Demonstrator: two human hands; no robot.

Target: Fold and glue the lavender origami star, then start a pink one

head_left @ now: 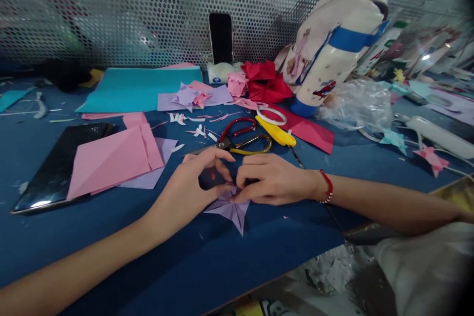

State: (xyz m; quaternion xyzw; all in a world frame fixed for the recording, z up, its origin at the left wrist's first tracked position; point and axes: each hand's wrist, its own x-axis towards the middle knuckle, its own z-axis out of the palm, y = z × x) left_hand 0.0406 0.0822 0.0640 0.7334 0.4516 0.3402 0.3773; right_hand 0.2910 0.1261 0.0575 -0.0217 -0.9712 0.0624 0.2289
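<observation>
A small folded lilac paper piece (230, 210) with pointed flaps lies on the blue table (177, 261) near the front edge. My left hand (198, 182) pinches its upper left part with thumb and fingertips. My right hand (272, 178), with a red bead bracelet on the wrist, presses and pinches the same piece from the right. The fingertips of both hands meet over the paper's top, which they hide.
Scissors (239, 140) with red and gold handles lie just behind my hands, next to a yellow cutter (276, 133) and a tape ring (271, 115). Pink folded paper (114, 158) covers a dark tablet (55, 168) at left. Teal sheets, red paper flowers (264, 81), a white bottle (333, 59) and scraps fill the back.
</observation>
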